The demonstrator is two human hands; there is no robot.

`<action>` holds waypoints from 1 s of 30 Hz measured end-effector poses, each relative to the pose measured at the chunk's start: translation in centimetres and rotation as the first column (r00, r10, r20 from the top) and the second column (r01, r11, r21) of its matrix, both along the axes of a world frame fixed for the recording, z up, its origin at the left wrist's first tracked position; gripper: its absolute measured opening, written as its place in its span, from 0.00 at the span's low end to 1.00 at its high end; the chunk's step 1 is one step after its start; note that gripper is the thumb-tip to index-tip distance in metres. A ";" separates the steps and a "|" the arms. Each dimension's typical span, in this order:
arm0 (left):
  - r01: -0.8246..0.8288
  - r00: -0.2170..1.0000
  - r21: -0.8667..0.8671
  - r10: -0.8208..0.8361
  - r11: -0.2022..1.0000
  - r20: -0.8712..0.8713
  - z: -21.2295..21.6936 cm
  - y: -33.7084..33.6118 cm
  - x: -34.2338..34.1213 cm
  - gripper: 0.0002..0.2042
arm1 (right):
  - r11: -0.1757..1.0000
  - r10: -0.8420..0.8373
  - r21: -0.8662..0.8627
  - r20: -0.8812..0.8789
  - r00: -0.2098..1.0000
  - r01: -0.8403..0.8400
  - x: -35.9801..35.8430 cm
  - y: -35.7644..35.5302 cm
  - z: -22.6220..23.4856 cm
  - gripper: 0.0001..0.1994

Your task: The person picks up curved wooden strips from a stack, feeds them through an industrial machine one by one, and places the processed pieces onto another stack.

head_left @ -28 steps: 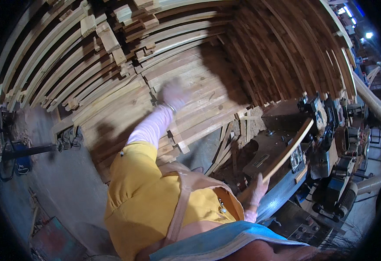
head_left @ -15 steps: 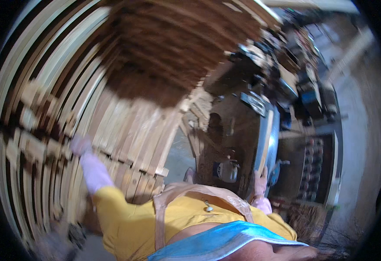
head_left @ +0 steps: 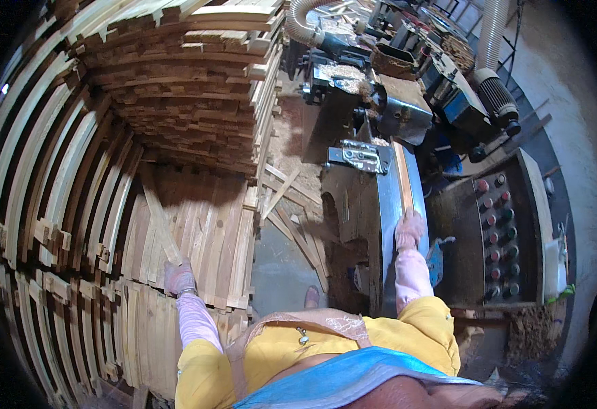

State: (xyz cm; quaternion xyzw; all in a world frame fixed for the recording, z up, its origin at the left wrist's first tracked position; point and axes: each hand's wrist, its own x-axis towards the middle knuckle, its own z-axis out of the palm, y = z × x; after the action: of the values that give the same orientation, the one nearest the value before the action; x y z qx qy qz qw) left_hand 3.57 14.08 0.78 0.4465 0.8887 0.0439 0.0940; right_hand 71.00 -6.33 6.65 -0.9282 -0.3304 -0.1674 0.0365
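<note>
My left hand (head_left: 179,278), in a pinkish work glove, is closed around the near end of a pale wooden strip (head_left: 159,217). That strip slants away over a layer of similar strips (head_left: 206,235) in the stack at left. On the right, my gloved right hand (head_left: 408,230) grips the near end of another wooden strip (head_left: 401,174), its fingers partly hidden. This second strip lies lengthwise on the narrow metal bed (head_left: 389,232) of a woodworking machine (head_left: 402,109), its far end close to the machine's head. A metal guide block (head_left: 361,157) sits beside it.
Tall stacks of strips (head_left: 189,102) rise at left and ahead. Loose offcuts (head_left: 298,225) lie on the floor between stack and machine. A control panel with several buttons (head_left: 496,232) stands at right, and a ribbed hose (head_left: 302,20) runs at the back.
My left hand has moved from the stack's left side toward the right and now holds a strip. My right hand has moved forward along the machine bed. The view has shifted and sharpened.
</note>
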 end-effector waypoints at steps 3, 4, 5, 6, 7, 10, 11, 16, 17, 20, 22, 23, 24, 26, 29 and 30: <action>0.113 0.990 0.030 -0.116 0.993 0.080 0.2 0.6 2.1 0.32 | 0.998 -0.049 0.034 0.054 0.997 0.047 6.7 6.1 -1.9 0.08; 0.092 0.992 -0.043 -0.087 0.995 0.095 1.2 -1.0 3.1 0.31 | 0.996 -0.040 0.077 -0.009 0.999 0.040 5.5 8.9 -1.0 0.10; 0.035 0.997 0.016 -0.036 0.999 0.066 0.2 -3.5 3.2 0.32 | 0.998 0.035 0.052 -0.056 0.998 -0.032 2.4 11.5 2.1 0.10; 0.000 0.999 0.084 -0.004 0.996 0.052 -2.6 -5.9 3.3 0.32 | 0.967 0.200 0.171 -0.055 0.978 -0.188 -0.1 12.0 2.8 0.10; -0.050 0.998 0.151 0.044 0.987 0.042 -5.3 -7.8 2.9 0.32 | 0.893 0.372 0.286 -0.033 0.928 -0.348 -2.9 12.6 3.2 0.10; -0.173 0.715 -0.055 0.164 0.983 0.680 -2.5 -13.1 6.6 0.32 | 0.806 0.588 0.457 -0.689 0.423 -0.376 -14.1 10.1 3.2 0.17; -0.175 0.527 -0.164 0.233 0.971 0.817 0.1 -14.1 8.9 0.32 | 0.762 0.604 0.526 -0.788 0.120 -0.379 -17.4 8.7 0.3 0.20; 0.189 0.310 -0.124 0.061 0.974 0.949 3.2 -20.1 18.0 0.12 | 0.746 0.203 0.337 -0.937 -0.286 -0.574 -32.9 5.0 -4.7 0.41; 0.168 0.166 -0.074 0.045 0.983 0.985 -2.5 -22.9 17.7 0.13 | 0.750 0.096 0.261 -0.952 -0.290 -0.608 -35.4 4.5 -1.5 0.41; 0.499 0.195 0.138 -0.267 0.855 0.944 1.2 -21.1 13.6 0.15 | 0.741 0.185 0.405 -0.890 -0.417 -0.535 -35.7 3.3 -3.2 0.38; 0.652 0.504 0.230 -0.639 0.723 0.581 -4.2 -18.8 8.0 0.16 | 0.755 0.171 0.368 -0.910 -0.379 -0.543 -34.9 2.7 -4.2 0.38; 0.646 0.662 0.148 -0.647 0.749 0.378 -6.2 -17.2 4.3 0.16 | 0.752 0.195 0.387 -0.904 -0.380 -0.533 -34.6 2.8 -4.6 0.40; -0.014 0.606 0.217 -0.164 0.976 0.778 0.1 -16.6 -0.3 0.16 | 0.811 0.157 0.304 -0.936 -0.314 -0.500 -34.7 2.2 -3.9 0.42; -0.232 0.878 0.145 0.143 0.962 0.456 5.1 -13.7 -8.8 0.19 | 0.857 0.216 0.340 -0.920 -0.328 -0.387 -34.8 0.5 -5.5 0.44; -0.103 0.947 0.047 0.112 0.994 -0.302 -4.8 -15.4 -25.1 0.46 | 0.871 0.175 0.258 -0.958 -0.227 -0.418 -36.5 1.3 -1.1 0.45; -0.120 0.961 -0.118 0.086 0.986 -0.263 -3.0 -14.6 -28.3 0.48 | 0.896 0.165 0.227 -0.968 -0.189 -0.382 -37.2 0.6 -0.7 0.45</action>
State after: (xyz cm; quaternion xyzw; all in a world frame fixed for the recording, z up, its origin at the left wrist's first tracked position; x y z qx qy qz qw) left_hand -24.72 -0.54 -2.21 0.3944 0.9164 -0.0686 0.0050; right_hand 33.82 -5.72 5.93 -0.6423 -0.3947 0.6132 0.2359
